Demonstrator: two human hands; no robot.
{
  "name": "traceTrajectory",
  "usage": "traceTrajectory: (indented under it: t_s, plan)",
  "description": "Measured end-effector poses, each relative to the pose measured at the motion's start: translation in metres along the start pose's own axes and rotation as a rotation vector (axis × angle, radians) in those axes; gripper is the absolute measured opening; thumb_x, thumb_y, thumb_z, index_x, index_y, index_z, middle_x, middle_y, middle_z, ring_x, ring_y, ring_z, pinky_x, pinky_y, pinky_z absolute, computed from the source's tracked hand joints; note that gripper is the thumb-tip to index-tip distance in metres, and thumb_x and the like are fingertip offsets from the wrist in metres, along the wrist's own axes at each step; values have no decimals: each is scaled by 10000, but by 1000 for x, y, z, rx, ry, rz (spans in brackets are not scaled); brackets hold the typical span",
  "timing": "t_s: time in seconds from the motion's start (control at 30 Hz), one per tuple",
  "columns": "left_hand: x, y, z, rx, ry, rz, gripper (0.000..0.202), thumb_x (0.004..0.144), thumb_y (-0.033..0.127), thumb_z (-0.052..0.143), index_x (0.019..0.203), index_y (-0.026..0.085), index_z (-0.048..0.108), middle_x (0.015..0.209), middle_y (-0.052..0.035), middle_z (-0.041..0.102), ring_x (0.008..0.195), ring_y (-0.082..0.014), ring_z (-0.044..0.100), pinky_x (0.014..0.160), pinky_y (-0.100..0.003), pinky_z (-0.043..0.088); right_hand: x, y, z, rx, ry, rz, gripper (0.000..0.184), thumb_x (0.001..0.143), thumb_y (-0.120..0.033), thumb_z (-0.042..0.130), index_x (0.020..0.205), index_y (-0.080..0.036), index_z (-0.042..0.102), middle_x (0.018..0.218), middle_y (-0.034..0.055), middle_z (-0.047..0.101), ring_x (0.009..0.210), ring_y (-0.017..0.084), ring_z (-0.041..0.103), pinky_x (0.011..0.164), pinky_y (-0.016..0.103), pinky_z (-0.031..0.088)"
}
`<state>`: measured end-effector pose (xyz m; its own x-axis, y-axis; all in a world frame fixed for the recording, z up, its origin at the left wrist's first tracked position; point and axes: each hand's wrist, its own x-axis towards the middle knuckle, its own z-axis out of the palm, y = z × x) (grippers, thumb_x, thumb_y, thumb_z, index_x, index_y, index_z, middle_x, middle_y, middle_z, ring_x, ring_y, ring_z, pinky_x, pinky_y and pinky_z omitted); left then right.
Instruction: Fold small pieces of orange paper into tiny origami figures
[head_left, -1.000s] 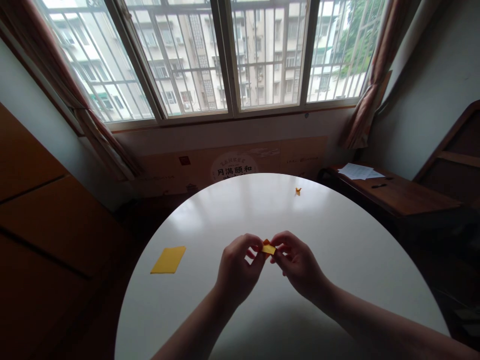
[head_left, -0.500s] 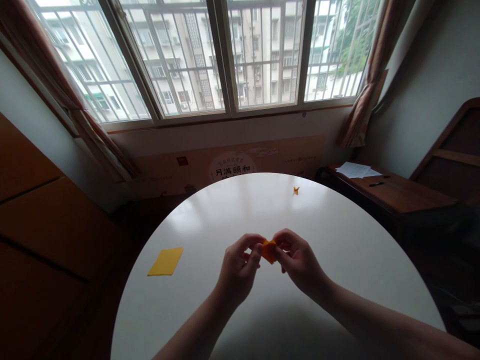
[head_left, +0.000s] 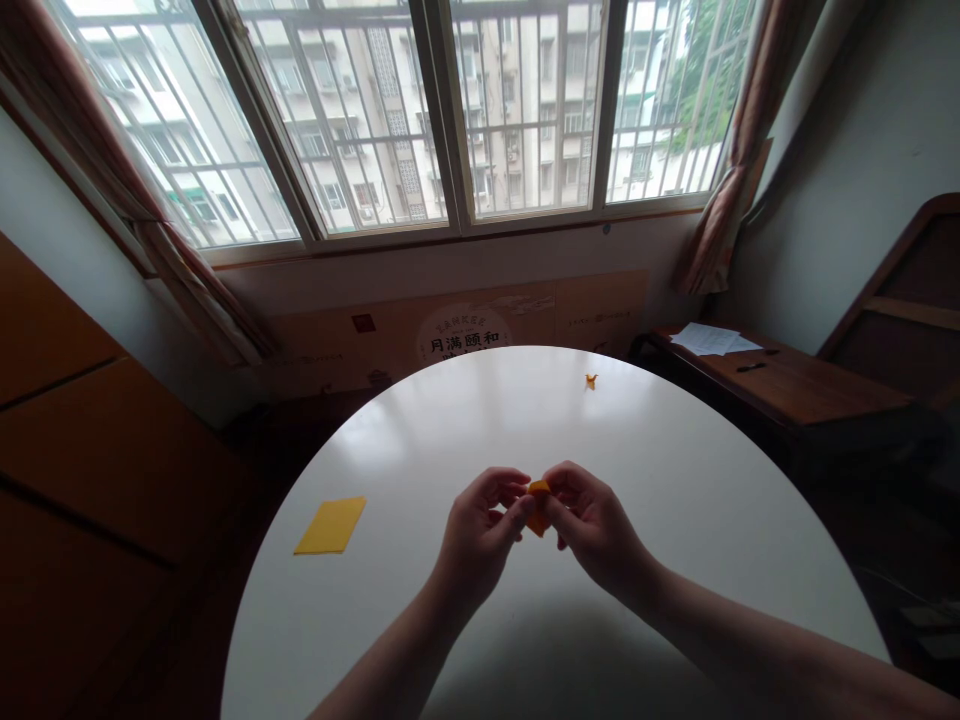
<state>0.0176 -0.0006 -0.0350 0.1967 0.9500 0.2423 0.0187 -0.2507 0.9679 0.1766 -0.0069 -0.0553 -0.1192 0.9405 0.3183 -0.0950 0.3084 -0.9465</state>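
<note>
A small piece of folded orange paper (head_left: 538,520) is pinched between my two hands, above the middle of the white round table (head_left: 675,480). My left hand (head_left: 484,525) grips its left side, thumb on the near face and fingers behind. On the right side, my right hand (head_left: 592,515) holds it the same way, with the two thumbs close together. The fingers cover much of the paper, so its full folded shape is hidden. To the left of my hands lies a stack of yellow square paper (head_left: 330,526).
A small folded orange paper figure (head_left: 591,381) stands near the table's far edge. Beyond the table on the right, white sheets (head_left: 712,339) and a dark pen (head_left: 751,367) lie on a low wooden table (head_left: 817,385). A barred window (head_left: 525,110) spans the far wall.
My thumbs have drawn closer together over the folded paper, and its top has narrowed from an open, notched shape. The yellow stack and small paper figure stay where they were.
</note>
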Motion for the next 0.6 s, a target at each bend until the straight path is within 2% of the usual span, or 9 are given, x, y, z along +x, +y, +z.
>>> traceTrajectory:
  t_s: [0.27,0.47,0.6]
  plan:
    - [-1,3,0,-56,47,1,279,808,394,747,909,154,647,777,-59,737,629,-165,675,475,-221,509,0,-1,-1,84,-15,15,276,932,-470,614,916,-194,613,752,24,653,644,158,631,430,207,462]
    - [0,6,0,-106,86,13,275,799,386,764,830,167,600,673,-16,713,559,-137,645,454,-207,508,0,-3,-2,188,-50,-4,265,930,-457,618,979,-199,654,801,40,670,680,168,641,449,227,507]
    - [1,7,-1,-106,90,32,268,797,384,765,825,163,616,691,-27,726,563,-138,649,455,-208,514,1,-4,-3,222,-59,10,270,911,-453,643,1010,-204,681,834,56,692,702,182,656,457,246,533]
